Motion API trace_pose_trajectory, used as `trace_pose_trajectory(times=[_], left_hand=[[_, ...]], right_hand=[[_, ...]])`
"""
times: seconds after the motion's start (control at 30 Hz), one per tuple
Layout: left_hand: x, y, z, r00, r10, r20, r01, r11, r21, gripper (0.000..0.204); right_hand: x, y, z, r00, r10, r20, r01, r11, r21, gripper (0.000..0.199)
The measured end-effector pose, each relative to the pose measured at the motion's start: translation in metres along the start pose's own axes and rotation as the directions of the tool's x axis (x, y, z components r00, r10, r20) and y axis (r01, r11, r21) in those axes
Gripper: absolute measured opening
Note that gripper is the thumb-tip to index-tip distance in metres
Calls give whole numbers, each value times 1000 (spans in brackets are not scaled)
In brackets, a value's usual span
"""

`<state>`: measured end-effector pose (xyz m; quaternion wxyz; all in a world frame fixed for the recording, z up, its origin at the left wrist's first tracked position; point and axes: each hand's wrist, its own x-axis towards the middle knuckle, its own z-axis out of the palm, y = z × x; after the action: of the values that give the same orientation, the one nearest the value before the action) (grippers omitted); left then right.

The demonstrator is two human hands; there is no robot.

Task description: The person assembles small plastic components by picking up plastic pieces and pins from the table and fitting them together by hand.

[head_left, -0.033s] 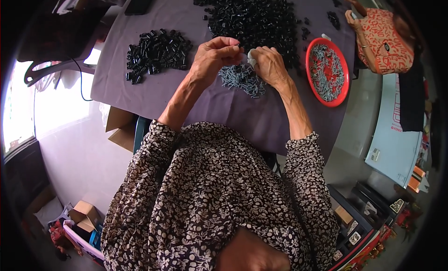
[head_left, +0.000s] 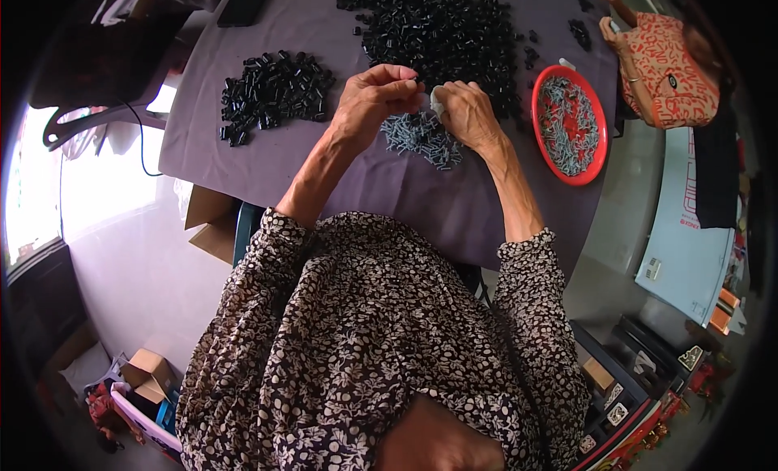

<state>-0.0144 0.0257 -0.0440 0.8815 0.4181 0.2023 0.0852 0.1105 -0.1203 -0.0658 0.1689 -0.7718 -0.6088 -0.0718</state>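
Note:
My left hand (head_left: 365, 102) pinches a small black plastic piece (head_left: 417, 79) between thumb and fingertips. Just to its right, my right hand (head_left: 472, 118) is closed with the fingers curled in; a white cover (head_left: 438, 100) sits on one of its digits. Whatever those fingers hold is hidden. Below both hands lies a heap of small grey screws (head_left: 423, 143). A large pile of black plastic pieces (head_left: 438, 33) spreads beyond the hands, and a smaller pile of black pieces (head_left: 275, 94) lies to the left.
A red plate (head_left: 603, 139) with more screws stands at the table's right side. Past it, another person in an orange patterned top (head_left: 668, 70) sits at the far right. A dark flat object (head_left: 241, 5) lies at the far left of the purple tablecloth (head_left: 356, 187).

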Motion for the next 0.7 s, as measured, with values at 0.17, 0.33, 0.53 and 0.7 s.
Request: trace_pose_trajectory(times=[0.17,0.33,0.53,0.7], left_hand=[[-1,1,0,1000,5,-16,-5,1000,-14,12],[-2,-1,10,998,-10,59,13,999,-44,10],[-2,-5,19,993,1,121,3,999,-33,11],[-6,-5,25,992,47,119,-50,999,21,13]], right_hand=[[-1,3,-13,999,51,4,-51,986,159,6],[-9,3,-33,869,464,173,-471,666,578,13],[-5,-11,-64,837,508,205,-423,362,831,23],[3,-21,-75,899,415,143,-330,425,843,30]])
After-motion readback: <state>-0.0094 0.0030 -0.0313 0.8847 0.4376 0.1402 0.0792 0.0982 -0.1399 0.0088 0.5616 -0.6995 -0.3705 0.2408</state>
